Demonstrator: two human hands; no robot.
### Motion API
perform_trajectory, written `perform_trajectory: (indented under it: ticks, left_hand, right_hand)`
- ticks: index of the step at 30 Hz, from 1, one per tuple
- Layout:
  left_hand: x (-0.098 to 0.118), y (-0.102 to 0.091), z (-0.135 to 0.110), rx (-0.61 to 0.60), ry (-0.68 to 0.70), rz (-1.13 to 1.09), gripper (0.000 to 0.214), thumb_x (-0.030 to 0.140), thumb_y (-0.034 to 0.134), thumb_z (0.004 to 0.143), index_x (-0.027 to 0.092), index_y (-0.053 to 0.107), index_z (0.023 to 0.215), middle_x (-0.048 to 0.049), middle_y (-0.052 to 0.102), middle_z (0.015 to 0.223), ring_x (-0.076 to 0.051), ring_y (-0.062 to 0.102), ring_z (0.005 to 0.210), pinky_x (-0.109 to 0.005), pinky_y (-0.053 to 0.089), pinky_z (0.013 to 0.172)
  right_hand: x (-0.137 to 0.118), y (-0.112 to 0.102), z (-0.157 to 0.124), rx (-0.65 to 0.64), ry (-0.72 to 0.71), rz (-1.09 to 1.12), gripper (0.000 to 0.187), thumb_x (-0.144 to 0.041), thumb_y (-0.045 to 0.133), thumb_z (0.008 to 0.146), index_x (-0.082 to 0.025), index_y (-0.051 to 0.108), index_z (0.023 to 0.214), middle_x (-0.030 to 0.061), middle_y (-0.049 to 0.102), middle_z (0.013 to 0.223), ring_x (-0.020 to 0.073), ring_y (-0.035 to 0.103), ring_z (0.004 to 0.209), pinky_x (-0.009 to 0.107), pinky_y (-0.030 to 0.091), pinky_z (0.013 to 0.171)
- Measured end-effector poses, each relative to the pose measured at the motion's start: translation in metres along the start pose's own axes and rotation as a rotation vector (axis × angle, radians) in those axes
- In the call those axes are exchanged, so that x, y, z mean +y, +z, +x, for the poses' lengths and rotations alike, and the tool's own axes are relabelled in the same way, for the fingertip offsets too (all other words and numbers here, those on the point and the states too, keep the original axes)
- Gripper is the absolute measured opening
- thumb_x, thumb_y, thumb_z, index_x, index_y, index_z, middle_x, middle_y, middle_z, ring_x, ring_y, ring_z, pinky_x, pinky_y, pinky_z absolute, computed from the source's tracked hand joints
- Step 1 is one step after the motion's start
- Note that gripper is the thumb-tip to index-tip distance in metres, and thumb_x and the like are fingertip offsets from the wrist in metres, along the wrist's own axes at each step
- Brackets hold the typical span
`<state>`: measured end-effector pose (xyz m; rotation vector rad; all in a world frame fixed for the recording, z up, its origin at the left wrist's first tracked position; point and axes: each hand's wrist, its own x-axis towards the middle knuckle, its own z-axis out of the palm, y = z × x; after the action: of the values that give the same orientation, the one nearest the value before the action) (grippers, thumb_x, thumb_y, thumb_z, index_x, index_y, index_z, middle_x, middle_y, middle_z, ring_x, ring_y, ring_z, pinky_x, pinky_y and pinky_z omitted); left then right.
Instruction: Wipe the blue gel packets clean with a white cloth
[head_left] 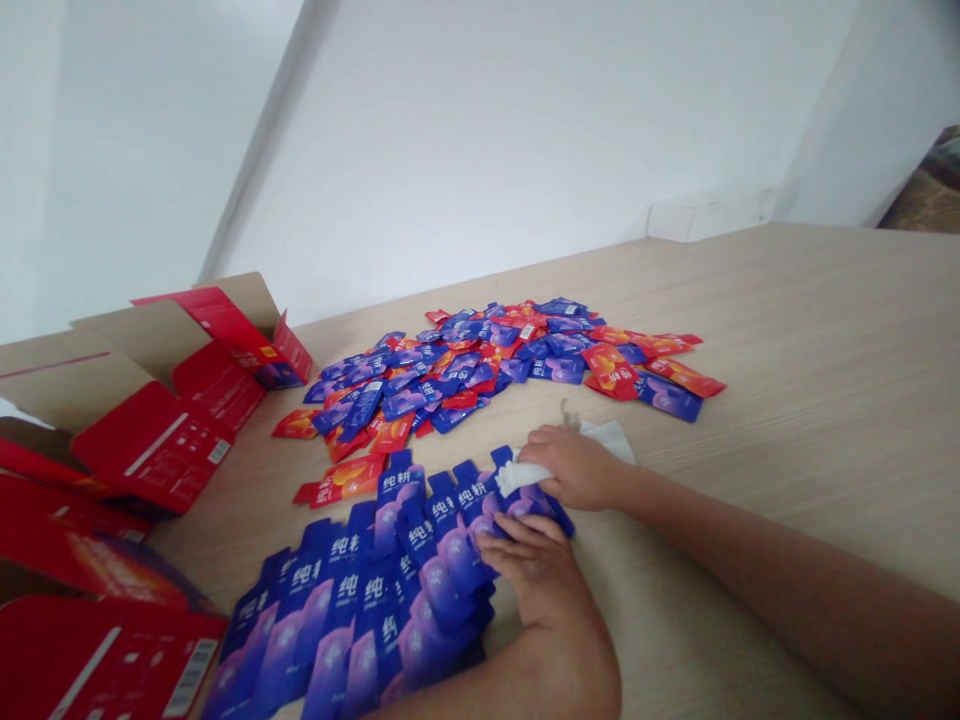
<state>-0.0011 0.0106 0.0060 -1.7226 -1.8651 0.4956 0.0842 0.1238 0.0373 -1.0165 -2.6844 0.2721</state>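
Overlapping rows of blue-and-purple sachets [360, 600] with white Chinese lettering lie fanned out on the light wood table [787, 330]. My left hand [536, 585] sits curled against the right side of these rows, its fingers over the sachets. My right hand [570, 468] grips a crumpled white tissue [521, 475] just above them. A second piece of white tissue [611, 440] lies beneath the heel of that hand. Farther up lies a loose heap of mixed blue and red-orange sachets [480, 365]. A few red-orange sachets [341, 478] lie between the heap and the rows.
Opened red-printed cardboard cartons [154, 445] and flat red carton blanks [97, 660] crowd the left side, beside and partly over the table edge. White walls rise behind the table. A white block [705, 215] stands at the far corner.
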Motion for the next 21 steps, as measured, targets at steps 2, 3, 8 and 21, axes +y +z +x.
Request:
perform_trajectory:
  ticks: [2, 3, 8, 21]
  left_hand:
    - [-0.001, -0.001, -0.001, 0.001, 0.003, 0.001, 0.040, -0.001, 0.042, 0.076, 0.006, 0.058, 0.112, -0.0270, 0.059, 0.116, -0.035, 0.061, 0.098, -0.056, 0.047, 0.082]
    - [-0.001, -0.001, -0.001, 0.000, 0.003, 0.002, 0.040, -0.001, 0.042, 0.077, 0.006, 0.058, 0.112, -0.0265, 0.059, 0.116, -0.035, 0.061, 0.098, -0.055, 0.047, 0.082]
    - [0.003, 0.004, 0.001, 0.003, 0.005, 0.025, 0.040, 0.000, 0.041, 0.077, 0.007, 0.058, 0.113, -0.0267, 0.059, 0.117, -0.036, 0.061, 0.098, -0.057, 0.047, 0.082]
    - [0.001, 0.001, 0.000, 0.010, 0.003, 0.032, 0.040, 0.000, 0.041, 0.077, 0.007, 0.059, 0.112, -0.0277, 0.059, 0.115, -0.036, 0.061, 0.098, -0.056, 0.047, 0.081]
  right_hand:
    - [0.005, -0.001, 0.000, 0.013, 0.044, -0.016, 0.028, -0.021, 0.056, 0.073, -0.016, 0.060, 0.100, 0.0090, 0.056, 0.094, 0.0232, 0.048, 0.093, 0.036, 0.033, 0.082]
    - [0.006, -0.003, 0.000, 0.026, 0.052, -0.017, 0.028, -0.021, 0.056, 0.073, -0.016, 0.060, 0.100, 0.0092, 0.056, 0.094, 0.0234, 0.048, 0.093, 0.036, 0.033, 0.082]
    - [-0.005, -0.007, -0.002, 0.086, -0.059, 0.056, 0.028, -0.020, 0.054, 0.072, -0.015, 0.059, 0.099, 0.0084, 0.056, 0.092, 0.0215, 0.048, 0.089, 0.033, 0.035, 0.080]
    - [0.010, -0.002, -0.003, 0.154, 0.049, 0.029, 0.024, -0.020, 0.053, 0.074, -0.015, 0.060, 0.097, 0.0088, 0.056, 0.093, 0.0219, 0.048, 0.091, 0.034, 0.034, 0.082]
